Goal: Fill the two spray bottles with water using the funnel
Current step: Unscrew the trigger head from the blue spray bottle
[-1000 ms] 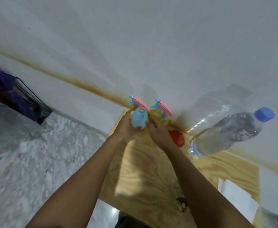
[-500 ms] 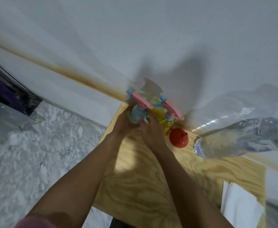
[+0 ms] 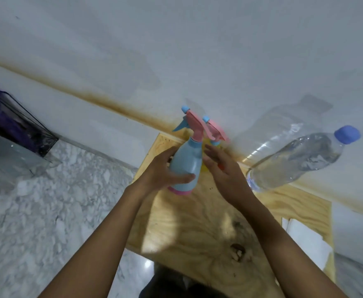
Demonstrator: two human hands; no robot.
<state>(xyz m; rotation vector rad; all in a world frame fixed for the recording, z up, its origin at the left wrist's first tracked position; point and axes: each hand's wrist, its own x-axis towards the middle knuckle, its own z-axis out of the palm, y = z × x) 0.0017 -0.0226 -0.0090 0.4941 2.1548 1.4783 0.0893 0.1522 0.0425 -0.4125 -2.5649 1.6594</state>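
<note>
Pale plywood board (image 3: 197, 229) against a stained white wall (image 3: 197, 50) is your work surface. Your left thumb (image 3: 184, 177) lies across the front of the blue spray bottle (image 3: 188, 164) near its pink base, and the other fingers curl round its far side, so your left hand (image 3: 161, 173) grips the lower body. The bottle leans, pink trigger head uppermost and toward the wall; you cannot tell whether its base touches the board. Your right fingers (image 3: 212, 153) are straight and slightly spread, holding nothing, and your right hand (image 3: 225, 173) stands just beside the blue bottle's right flank; contact cannot be judged. Directly behind the blue bottle, toward the wall, stands the second spray bottle (image 3: 216, 129), showing mostly its pink head and a strip of yellow body. Well to the right of the blue bottle stands a clear water bottle (image 3: 301, 160) with a blue cap (image 3: 347, 134). Farther right and nearer you lies a white sheet (image 3: 305, 239). Left of the blue bottle, off the board, spreads a marbled floor (image 3: 36, 211) with a clear plastic container (image 3: 8, 160).
</note>
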